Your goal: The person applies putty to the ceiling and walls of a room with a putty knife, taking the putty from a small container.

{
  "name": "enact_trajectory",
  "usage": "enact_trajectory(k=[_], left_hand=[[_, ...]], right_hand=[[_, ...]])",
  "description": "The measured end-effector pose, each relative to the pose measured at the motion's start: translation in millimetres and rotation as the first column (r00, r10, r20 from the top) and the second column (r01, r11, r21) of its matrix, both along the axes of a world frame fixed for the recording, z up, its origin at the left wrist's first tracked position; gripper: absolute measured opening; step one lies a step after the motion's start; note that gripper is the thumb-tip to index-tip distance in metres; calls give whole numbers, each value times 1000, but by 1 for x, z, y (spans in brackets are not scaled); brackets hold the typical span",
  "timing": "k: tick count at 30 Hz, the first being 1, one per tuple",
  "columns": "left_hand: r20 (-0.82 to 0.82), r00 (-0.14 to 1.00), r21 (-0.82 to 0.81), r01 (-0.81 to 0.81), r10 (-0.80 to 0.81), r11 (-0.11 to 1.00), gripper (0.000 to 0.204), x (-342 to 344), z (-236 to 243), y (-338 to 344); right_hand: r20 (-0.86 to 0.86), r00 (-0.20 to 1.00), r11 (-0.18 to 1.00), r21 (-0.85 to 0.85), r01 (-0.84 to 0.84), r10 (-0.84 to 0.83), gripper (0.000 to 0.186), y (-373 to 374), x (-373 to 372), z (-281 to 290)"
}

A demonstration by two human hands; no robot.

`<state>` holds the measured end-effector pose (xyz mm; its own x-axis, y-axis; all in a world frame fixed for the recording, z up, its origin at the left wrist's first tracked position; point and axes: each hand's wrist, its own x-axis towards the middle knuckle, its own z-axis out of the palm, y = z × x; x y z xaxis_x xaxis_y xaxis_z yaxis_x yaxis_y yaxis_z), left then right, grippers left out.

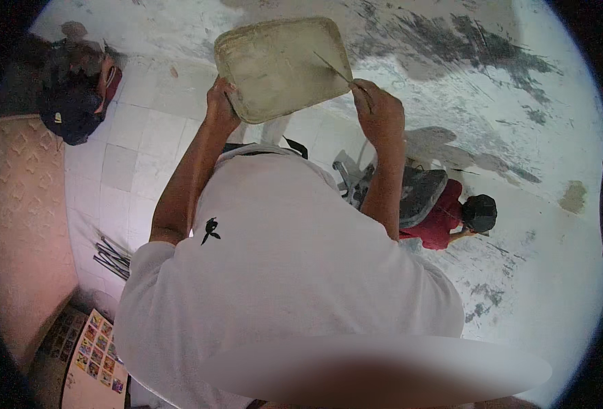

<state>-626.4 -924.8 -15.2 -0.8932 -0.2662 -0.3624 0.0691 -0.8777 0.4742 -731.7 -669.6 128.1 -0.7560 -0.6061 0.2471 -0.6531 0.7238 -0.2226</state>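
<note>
My left hand grips the near left edge of a shallow rectangular tray with rounded corners. A smooth greyish-beige coating, like plaster or putty, covers the tray's inside. In my right hand is a thin spatula-like tool, its fingers closed round the handle at the tray's right edge. The tool's narrow end reaches over the tray; whether it touches the coating I cannot tell. Beyond the tray rises a pale wall with dark grey smeared patches.
To the right, a person in a red shirt and dark cap is close to the patched wall. Another person in dark clothes is at the far left. A patterned mattress-like panel, dark rods and a picture-covered board lie left.
</note>
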Motion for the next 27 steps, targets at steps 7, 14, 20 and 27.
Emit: enact_trajectory(k=[7, 14, 20, 27], left_hand=[[27, 996, -25, -81, 82, 996, 60, -12, 12, 58], [-100, 991, -13, -85, 83, 996, 61, -24, -8, 98], [-191, 979, -85, -91, 74, 992, 65, -31, -16, 124], [-106, 989, -68, -109, 101, 992, 63, -35, -24, 133]], right_hand=[[-81, 996, 982, 185, -32, 48, 25, 44, -28, 10], [55, 988, 972, 176, -154, 147, 27, 79, -33, -10], [792, 582, 702, -520, 487, 183, 26, 125, -65, -22], [874, 329, 522, -480, 705, 359, 36, 144, -67, -45]])
